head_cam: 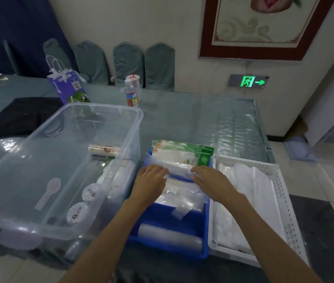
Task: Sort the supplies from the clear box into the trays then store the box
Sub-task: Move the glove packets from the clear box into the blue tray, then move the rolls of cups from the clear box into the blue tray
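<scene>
Both hands are over the blue tray (203, 237), the landmark here. The left hand (150, 181) and right hand (211, 180) each hold an end of a clear packet (179, 167), fingers curled over its edges, seating it among the packets already filed there.

To do this well, I would press the packet down evenly at both ends so it stands in line behind the green-printed sachets (180, 149) at the tray's far end, then let go without dragging its neighbours up.

The tray also holds flat clear bags (180, 196) mid-way and a clear roll (170, 235) at its near end. Just right of it, a white tray (280, 193) holds white bags (243, 180). Left of it, the clear box (60, 164) still contains 2 lidded cups (84, 203), a spoon (48, 193), a paper tube (103, 150) and some wrapped stacks, so sorting seems unfinished.
</scene>
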Motion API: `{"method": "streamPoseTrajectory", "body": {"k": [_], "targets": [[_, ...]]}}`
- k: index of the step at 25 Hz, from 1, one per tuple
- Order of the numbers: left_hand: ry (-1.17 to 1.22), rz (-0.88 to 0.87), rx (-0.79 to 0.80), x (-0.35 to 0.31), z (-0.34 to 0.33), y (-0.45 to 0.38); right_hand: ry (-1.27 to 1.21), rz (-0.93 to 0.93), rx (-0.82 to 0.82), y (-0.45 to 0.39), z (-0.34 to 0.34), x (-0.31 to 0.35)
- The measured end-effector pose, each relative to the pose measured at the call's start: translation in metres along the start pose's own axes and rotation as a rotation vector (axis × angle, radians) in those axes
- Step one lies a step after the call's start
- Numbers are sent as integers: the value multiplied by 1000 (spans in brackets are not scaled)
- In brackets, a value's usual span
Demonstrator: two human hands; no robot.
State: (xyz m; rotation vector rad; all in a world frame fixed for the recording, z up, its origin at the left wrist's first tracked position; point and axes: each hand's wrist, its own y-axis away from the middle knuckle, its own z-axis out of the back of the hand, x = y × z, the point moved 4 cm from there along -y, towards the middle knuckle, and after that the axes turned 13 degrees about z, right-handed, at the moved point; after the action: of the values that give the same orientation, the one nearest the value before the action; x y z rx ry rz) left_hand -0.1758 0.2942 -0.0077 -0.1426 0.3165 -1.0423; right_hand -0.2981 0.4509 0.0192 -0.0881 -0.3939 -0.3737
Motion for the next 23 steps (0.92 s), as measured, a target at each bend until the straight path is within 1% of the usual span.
{"method": "streamPoseTrajectory", "body": {"k": [5, 8, 10, 12, 17, 19, 21, 23], "targets": [[7, -54, -177, 2, 65, 18, 48, 52, -115, 3, 20, 58], [30, -68, -271, 14, 105, 34, 82, 94, -165, 8, 29, 91], [7, -54, -330, 29, 129, 48, 96, 135, -202, 6, 36, 115], [-7, -1, -367, 50, 148, 59, 114, 194, -227, -3, 41, 139], [-55, 142, -379, 114, 166, 77, 53, 348, -230, -46, 33, 194], [-63, 199, -360, 136, 166, 79, 52, 405, -188, -69, 23, 212], [-86, 219, -346, 155, 164, 78, 74, 442, -146, -94, 13, 223], [-99, 241, -298, 177, 159, 71, 89, 472, -98, -121, 2, 228]]}}
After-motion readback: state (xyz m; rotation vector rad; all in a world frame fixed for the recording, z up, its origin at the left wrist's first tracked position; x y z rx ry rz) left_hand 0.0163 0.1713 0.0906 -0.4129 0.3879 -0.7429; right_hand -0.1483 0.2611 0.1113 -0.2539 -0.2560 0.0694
